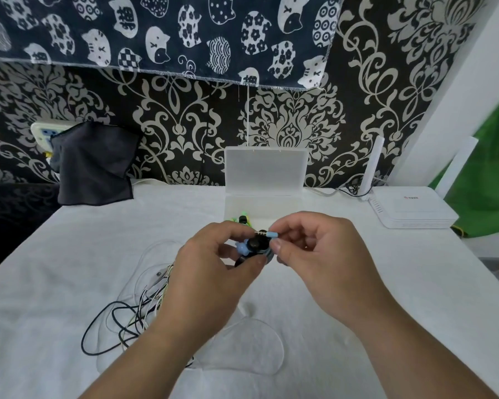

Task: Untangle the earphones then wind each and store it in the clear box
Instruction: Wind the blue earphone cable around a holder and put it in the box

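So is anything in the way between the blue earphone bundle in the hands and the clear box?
Nothing visible does. The left hand and right hand hold the light blue and black earphone bundle just in front of the clear plastic box, whose lid stands open. Green earphones lie at its near edge.

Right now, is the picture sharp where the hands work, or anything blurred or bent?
Head view: sharp at the left hand, right hand and the earphones they hold; soft at the green patch far right; the wide lens bends the cat-print cloth at its hem; light even, shadows faint.
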A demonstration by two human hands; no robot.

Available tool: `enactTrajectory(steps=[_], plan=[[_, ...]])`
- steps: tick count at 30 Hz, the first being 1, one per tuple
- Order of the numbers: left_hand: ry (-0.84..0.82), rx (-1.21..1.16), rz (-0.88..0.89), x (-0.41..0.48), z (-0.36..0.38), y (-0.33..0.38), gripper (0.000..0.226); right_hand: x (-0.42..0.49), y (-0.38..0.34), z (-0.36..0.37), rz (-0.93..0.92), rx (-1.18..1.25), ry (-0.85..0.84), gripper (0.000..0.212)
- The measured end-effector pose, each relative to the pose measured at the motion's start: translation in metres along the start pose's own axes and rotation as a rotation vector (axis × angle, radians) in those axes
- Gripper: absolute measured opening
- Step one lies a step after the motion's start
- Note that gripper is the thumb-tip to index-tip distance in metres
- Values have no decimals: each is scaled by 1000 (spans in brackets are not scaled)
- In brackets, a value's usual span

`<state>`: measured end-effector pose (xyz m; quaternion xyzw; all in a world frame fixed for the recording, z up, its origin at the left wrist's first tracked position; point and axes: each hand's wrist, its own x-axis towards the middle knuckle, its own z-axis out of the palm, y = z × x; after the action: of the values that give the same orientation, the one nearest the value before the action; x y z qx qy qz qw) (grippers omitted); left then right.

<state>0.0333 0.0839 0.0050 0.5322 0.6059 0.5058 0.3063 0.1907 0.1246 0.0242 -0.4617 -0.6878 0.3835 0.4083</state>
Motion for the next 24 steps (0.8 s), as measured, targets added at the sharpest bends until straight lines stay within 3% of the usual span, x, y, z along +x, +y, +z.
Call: enactTrajectory(steps=[6, 18, 24], plan=[[49, -15, -1, -3, 4, 3, 21, -2, -4, 1, -39, -33, 66, 20], [59, -49, -34, -6, 8, 5, 24, -2, -7, 1, 19, 137, 89, 18], [34, -34, 7, -6, 7, 8, 27, -2, -7, 5, 185, 257, 183, 12]])
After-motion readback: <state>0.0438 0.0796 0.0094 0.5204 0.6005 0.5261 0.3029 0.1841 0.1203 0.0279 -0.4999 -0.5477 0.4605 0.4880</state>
